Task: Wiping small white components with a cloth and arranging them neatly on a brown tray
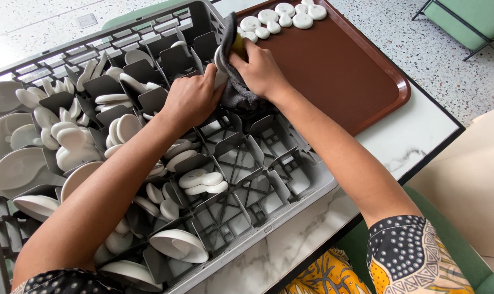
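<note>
A small white ceramic piece [220,61] sits between the two hands above the far middle of the grey compartment rack [290,190], mostly wrapped by a dark grey cloth [235,90] that hangs down onto the rack's dividers; a bit of yellow shows inside the cloth near the top. The right hand [260,68] grips the cloth around the piece, its fingers curled tight over the fabric. The left hand [192,98] meets it from the other side, its fingers bent and pressed against the piece's edge and the cloth, though just how they pinch is hidden from this angle. Around them, the rack's left and middle compartments hold many white rounded ceramic pieces [200,181] and shallow white dishes [179,244], some standing on edge, some lying flat, while several compartments nearer the right stand bare. Just beyond the rack on the right lies a brown tray [339,76] with a cluster of small white pieces [282,15] at its far corner. Rack and tray rest on a white marble-patterned counter [410,139]. A green chair [465,19] stands on the speckled floor [437,60] well apart.
</note>
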